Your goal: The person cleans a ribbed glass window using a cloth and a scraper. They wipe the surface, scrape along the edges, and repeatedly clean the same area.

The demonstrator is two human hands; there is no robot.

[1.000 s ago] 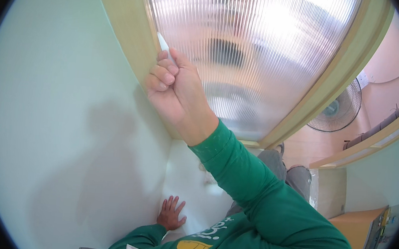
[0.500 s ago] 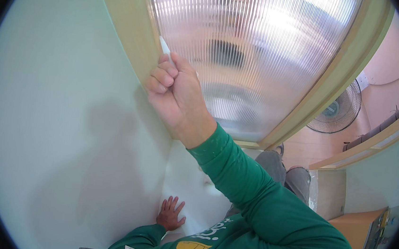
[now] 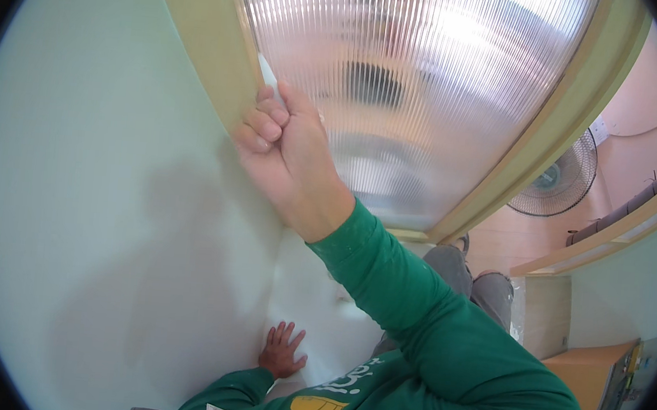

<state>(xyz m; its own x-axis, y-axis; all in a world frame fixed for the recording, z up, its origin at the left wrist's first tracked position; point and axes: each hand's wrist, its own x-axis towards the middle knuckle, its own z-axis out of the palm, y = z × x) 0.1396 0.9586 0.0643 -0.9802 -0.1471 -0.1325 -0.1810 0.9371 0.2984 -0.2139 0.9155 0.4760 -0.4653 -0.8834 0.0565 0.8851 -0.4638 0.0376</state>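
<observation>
Right hand [image 3: 286,150] — grip fisted on white tool [image 3: 268,71] at frame edge [image 3: 203,30]; left hand [image 3: 282,351] flat.

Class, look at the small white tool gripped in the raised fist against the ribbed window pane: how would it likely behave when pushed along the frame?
The white tool likely stays stiff, since its tip stands straight above the right hand. It seems light, held in one fist. It may slide easily on the ribbed pane.

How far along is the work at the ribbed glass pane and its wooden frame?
Done: nothing shows as clearly finished. In hand: the right hand is fisted around a small white tool, its tip at the seam between the tan wooden frame and the ribbed translucent glass pane; the left hand presses flat on the pale green wall. Left: the seam running above and below the tip.
</observation>
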